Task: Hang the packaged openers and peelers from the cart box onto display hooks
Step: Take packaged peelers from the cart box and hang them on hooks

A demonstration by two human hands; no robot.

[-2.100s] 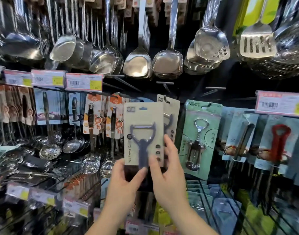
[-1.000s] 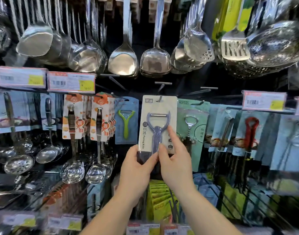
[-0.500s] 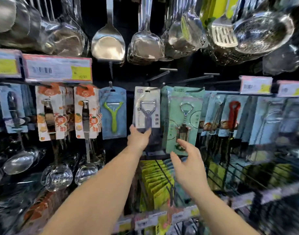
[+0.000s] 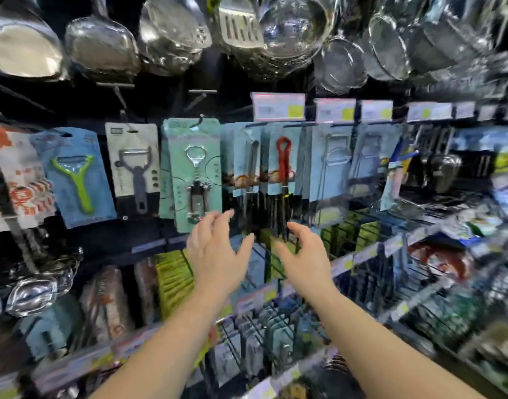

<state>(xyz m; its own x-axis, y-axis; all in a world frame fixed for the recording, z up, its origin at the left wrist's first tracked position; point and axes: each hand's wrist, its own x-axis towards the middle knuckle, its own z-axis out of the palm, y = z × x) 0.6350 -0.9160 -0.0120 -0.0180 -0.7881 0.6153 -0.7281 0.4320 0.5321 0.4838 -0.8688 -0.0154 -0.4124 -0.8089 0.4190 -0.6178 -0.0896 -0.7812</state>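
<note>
Both my hands are free in front of the rack, the left hand (image 4: 218,254) and right hand (image 4: 306,259) spread with fingers loosely curved, holding nothing. The grey peeler pack (image 4: 133,165) hangs on its hook (image 4: 125,119) between the green peeler pack (image 4: 74,177) and the corkscrew pack (image 4: 193,174). I judge this piece hung; next I need another pack from the cart box, which is out of view.

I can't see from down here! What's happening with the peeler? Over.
Both hands, left and right, open and empty. Grey peeler hangs on its hook, between green peeler and corkscrew. Nothing in the way.
</note>
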